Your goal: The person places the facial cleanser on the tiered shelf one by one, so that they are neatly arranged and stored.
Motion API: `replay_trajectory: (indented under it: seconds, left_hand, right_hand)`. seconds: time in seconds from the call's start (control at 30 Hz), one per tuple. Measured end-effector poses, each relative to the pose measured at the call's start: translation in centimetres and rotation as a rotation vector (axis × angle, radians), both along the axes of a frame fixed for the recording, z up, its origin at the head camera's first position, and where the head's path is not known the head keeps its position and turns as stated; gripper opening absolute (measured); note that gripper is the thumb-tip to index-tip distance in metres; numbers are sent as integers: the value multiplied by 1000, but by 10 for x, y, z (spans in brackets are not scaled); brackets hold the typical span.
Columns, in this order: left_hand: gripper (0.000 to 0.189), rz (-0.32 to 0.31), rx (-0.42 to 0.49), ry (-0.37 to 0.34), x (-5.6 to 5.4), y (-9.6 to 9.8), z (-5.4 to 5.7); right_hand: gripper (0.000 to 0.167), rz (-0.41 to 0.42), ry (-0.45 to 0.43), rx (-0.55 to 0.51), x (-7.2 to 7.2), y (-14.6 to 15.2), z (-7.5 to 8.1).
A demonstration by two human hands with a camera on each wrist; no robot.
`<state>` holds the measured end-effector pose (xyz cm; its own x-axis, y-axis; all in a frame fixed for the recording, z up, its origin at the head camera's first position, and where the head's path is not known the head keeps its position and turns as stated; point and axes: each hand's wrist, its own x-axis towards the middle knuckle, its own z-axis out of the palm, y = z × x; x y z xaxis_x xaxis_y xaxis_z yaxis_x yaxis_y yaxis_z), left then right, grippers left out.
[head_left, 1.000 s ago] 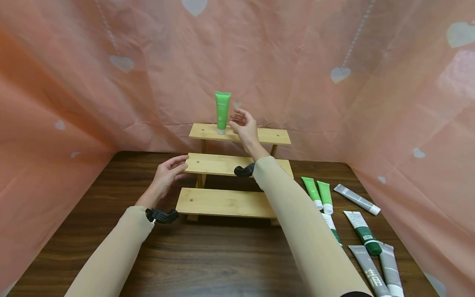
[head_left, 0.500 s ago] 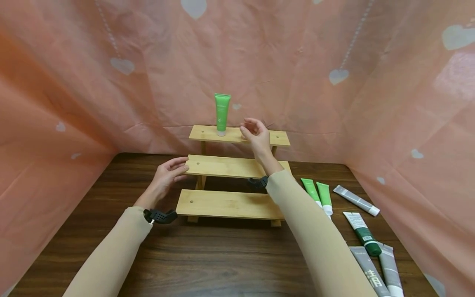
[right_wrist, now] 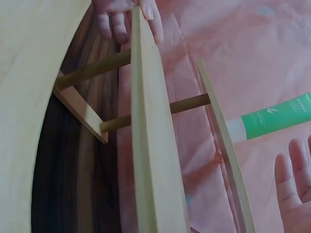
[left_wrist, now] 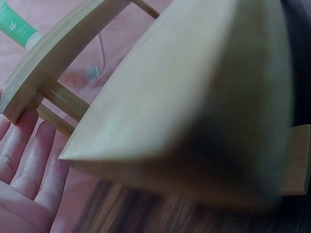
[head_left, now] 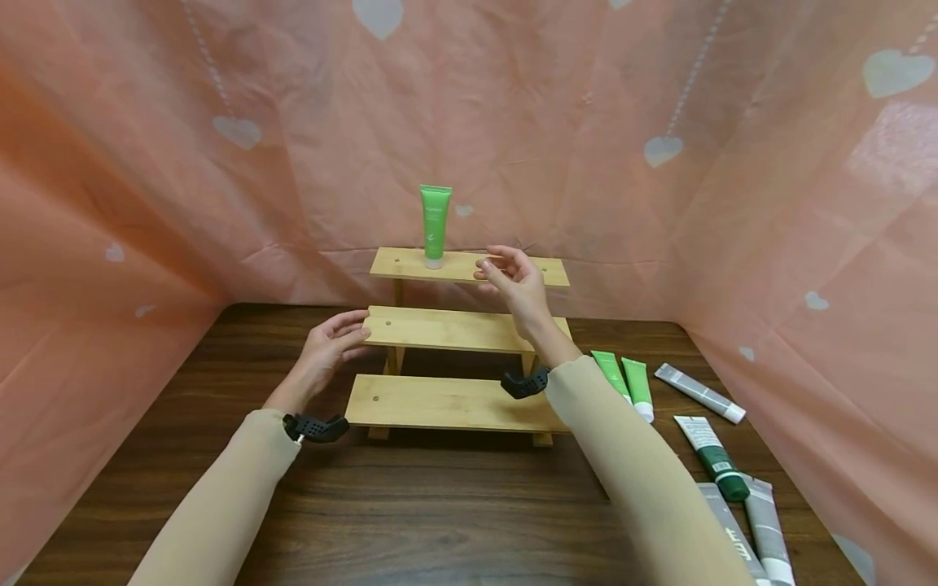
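Observation:
A light green squeeze tube (head_left: 436, 226) stands upright on its white cap, left of the middle of the top tier of a three-tier wooden display stand (head_left: 440, 327). My left hand (head_left: 328, 348) holds the left end of the middle tier; in the right wrist view its fingers (right_wrist: 119, 28) straddle that board's end. Nothing is in my right hand (head_left: 519, 286), which hovers with loosely bent fingers in front of the top tier, right of the tube. Spread fingers of this hand (right_wrist: 296, 187) show below the tube in the right wrist view.
To the right on the dark wood table (head_left: 410, 505) lie two more green tubes (head_left: 637, 387), a slim grey tube (head_left: 699, 393), a white-and-green tube (head_left: 712, 457) and larger grey tubes (head_left: 768, 525). My right forearm covers part of that group. Pink heart-patterned cloth (head_left: 557, 163) encloses the table.
My right hand has drawn away from the standing green tube, moving right and down. The tube stays upright on the top tier, and my left hand keeps its place on the stand.

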<state>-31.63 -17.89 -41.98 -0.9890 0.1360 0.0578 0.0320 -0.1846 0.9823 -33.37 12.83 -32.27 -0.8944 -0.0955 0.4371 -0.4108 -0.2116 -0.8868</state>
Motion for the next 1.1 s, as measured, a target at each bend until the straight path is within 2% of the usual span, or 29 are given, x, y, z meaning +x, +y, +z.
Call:
replay_trajectory:
  seconds: [0.33, 0.63, 0.83, 1.1]
  left_hand:
    - [57, -18, 26, 4, 0, -2, -1]
    - [59, -28, 11, 5, 1, -5, -1]
    - [58, -18, 20, 18, 0, -6, 0]
    - [56, -21, 30, 14, -1, -5, 0]
  right_hand:
    - [35, 47, -32, 82, 25, 15, -11]
    - [35, 78, -37, 94, 44, 30, -18]
    - [28, 122, -19, 84, 50, 38, -23]
    - [29, 144, -31, 90, 55, 53, -36]
